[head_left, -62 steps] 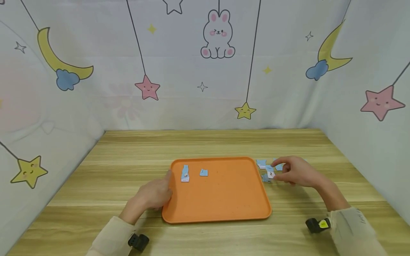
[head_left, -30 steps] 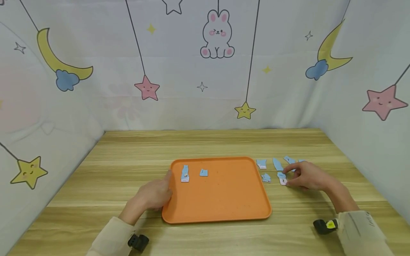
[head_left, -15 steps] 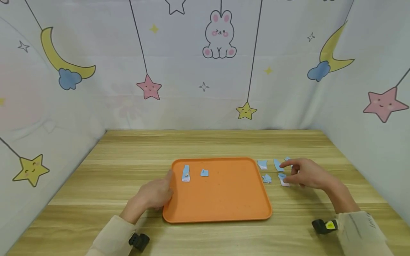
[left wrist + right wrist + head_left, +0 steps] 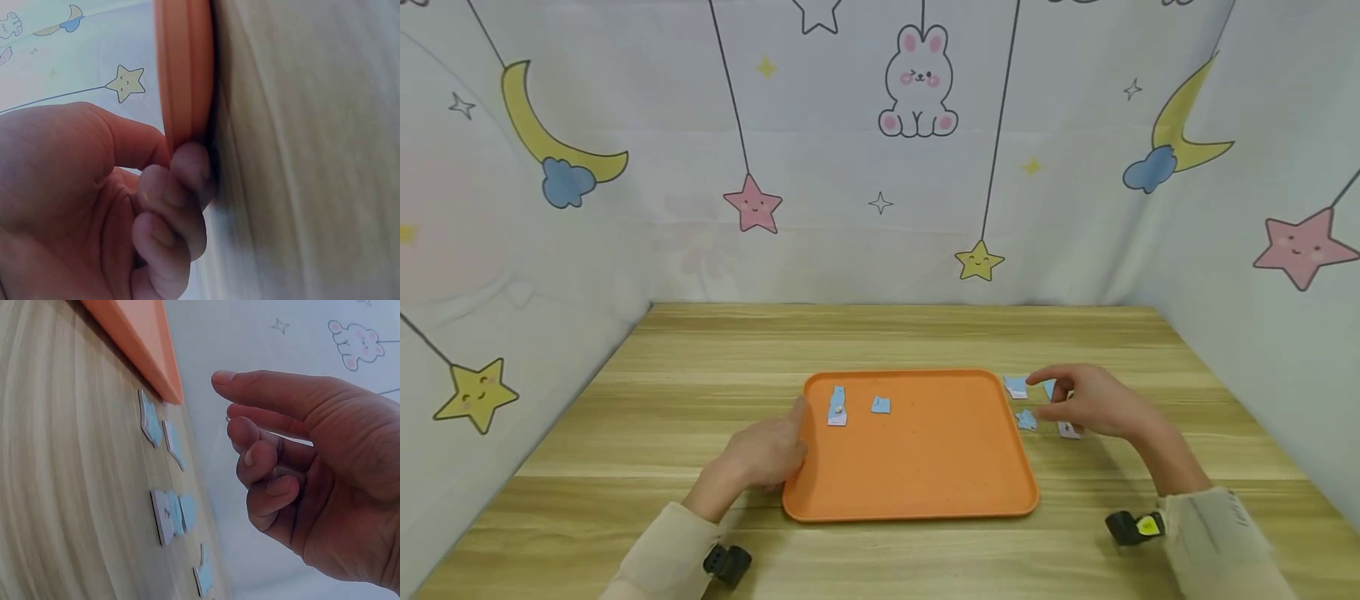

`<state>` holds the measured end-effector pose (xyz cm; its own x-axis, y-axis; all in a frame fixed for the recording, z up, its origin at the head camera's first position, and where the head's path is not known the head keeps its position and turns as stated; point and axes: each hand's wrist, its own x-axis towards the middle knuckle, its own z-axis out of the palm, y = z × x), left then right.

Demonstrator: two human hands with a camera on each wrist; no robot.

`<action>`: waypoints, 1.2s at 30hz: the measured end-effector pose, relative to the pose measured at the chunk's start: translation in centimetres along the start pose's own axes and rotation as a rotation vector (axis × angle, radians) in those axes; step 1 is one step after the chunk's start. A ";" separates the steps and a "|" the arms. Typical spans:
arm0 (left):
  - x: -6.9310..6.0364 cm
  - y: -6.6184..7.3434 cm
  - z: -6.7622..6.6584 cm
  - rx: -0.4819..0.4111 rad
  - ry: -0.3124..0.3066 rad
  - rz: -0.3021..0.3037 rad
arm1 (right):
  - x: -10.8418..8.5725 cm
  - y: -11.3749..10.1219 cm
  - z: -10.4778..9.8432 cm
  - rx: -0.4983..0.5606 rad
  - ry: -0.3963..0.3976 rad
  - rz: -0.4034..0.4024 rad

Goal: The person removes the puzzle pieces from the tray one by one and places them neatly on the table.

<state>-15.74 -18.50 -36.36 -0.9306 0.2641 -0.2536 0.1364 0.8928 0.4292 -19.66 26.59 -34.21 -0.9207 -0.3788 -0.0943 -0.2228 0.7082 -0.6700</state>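
Note:
An orange tray (image 4: 917, 467) lies on the wooden table; my left hand (image 4: 767, 450) grips its left rim. In the left wrist view, thumb and fingers of the left hand (image 4: 106, 194) pinch the tray edge (image 4: 187, 75). Inside the tray are a tall blue and white piece (image 4: 837, 407) and a small blue piece (image 4: 881, 405). My right hand (image 4: 1093, 402) hovers over the loose pieces right of the tray, thumb and index apart, holding nothing. Near its fingertips are a blue piece (image 4: 1017, 387) and a jagged piece (image 4: 1026, 420).
Beyond the right hand, a white and blue piece (image 4: 1069, 430) is partly covered by it. The right wrist view shows several pieces, one of them farthest from the tray (image 4: 203, 578). A patterned curtain (image 4: 820, 167) hangs behind the wooden table (image 4: 722, 342).
My right hand has moved left, off the white and blue piece, which it earlier slid rightward. Its thumb and index are now spread. The left hand still grips the tray.

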 end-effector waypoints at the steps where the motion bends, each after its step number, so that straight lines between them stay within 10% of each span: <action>1: 0.0 0.0 0.0 0.000 0.000 0.000 | 0.2 -0.1 0.2 0.007 0.001 -0.004; 36: 0.0 0.0 0.2 0.007 0.012 -0.008 | 5.9 -6.5 6.3 0.018 -0.070 -0.042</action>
<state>-15.69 -18.41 -36.57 -0.9355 0.2529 -0.2466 0.1316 0.8973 0.4213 -21.59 16.00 -35.05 -0.8859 -0.4490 -0.1167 -0.2540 0.6800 -0.6878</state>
